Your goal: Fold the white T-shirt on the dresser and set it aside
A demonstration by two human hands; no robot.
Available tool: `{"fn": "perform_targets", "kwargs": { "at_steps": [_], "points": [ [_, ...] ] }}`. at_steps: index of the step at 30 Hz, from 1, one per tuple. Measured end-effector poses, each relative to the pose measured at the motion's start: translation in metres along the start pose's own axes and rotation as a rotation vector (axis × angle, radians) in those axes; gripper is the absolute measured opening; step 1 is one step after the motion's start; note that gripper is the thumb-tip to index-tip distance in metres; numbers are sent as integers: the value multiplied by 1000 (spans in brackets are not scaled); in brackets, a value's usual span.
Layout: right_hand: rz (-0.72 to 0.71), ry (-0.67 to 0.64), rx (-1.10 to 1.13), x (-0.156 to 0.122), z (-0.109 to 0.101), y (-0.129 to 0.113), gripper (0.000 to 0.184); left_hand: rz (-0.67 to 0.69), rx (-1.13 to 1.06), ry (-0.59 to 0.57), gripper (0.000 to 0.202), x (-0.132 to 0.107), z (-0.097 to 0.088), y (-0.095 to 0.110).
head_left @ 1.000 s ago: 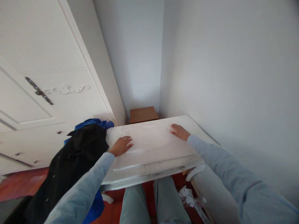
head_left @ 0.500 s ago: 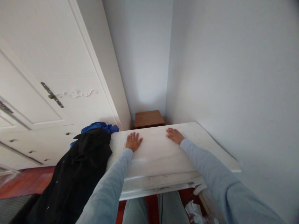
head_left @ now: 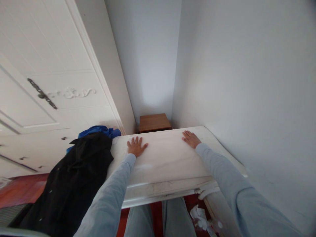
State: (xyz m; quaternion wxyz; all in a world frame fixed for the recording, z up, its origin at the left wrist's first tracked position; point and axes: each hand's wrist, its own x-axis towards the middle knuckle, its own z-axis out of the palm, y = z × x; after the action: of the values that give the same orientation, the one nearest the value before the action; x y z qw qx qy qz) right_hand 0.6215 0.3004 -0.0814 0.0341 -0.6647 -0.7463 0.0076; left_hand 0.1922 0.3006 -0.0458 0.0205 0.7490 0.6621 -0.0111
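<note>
A white tabletop (head_left: 163, 164) stretches across in front of me, its surface a little creased and shiny. My left hand (head_left: 136, 147) lies flat on its left part, fingers spread, a ring on one finger. On the right part, my right hand (head_left: 191, 139) rests palm down with its fingers stretched out toward the left. Neither hand holds anything. Left of my left hand, a black garment (head_left: 79, 168) with buttons is draped beside the table's left end, and a blue cloth (head_left: 100, 131) shows behind it.
A white wardrobe (head_left: 49, 42) with dark metal handles stands on the left. Behind the table is a small brown wooden cabinet (head_left: 155, 122) in the corner. The grey wall (head_left: 242, 72) borders the right side. Crumpled white paper (head_left: 199, 215) lies below, by my legs.
My hands have slid farther apart on the tabletop, the left one to the left and the right one to the right. The camera view has shifted slightly.
</note>
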Motion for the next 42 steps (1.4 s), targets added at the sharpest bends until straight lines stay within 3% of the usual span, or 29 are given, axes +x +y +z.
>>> {"fn": "perform_targets", "kwargs": {
  "at_steps": [42],
  "points": [
    [3,-38,-59,-2,0,1,75,-6,-53,-8,91,0,-1,1]
  ]
}}
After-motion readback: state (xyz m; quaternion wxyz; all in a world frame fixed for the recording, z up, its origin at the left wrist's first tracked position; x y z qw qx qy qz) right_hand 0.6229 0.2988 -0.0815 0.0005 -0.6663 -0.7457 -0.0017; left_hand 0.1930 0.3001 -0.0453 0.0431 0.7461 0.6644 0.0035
